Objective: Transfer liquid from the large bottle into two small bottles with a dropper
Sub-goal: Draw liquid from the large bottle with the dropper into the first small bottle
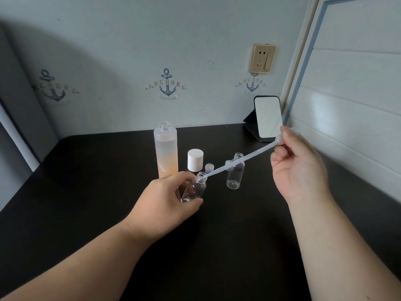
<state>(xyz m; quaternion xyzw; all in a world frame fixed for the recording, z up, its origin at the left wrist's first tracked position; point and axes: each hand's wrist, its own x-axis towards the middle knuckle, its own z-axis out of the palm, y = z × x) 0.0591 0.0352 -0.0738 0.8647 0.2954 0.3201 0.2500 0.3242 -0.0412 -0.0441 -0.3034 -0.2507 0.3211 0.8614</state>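
The large frosted bottle point(166, 151) stands open on the black table, its lower part filled with pale orange liquid. My left hand point(167, 200) grips a small clear bottle point(195, 189), tilted with its mouth toward the right. My right hand point(299, 166) pinches the bulb of a clear plastic dropper point(240, 159), whose tip sits in that bottle's mouth. A second small clear bottle point(235, 171) stands upright and uncapped just to the right, behind the dropper's stem.
A white cap point(195, 160) and a small clear cap point(209, 167) sit behind the held bottle. A small standing mirror point(268, 118) is at the table's back right, by the panelled wall. A wall socket point(262, 58) is above it.
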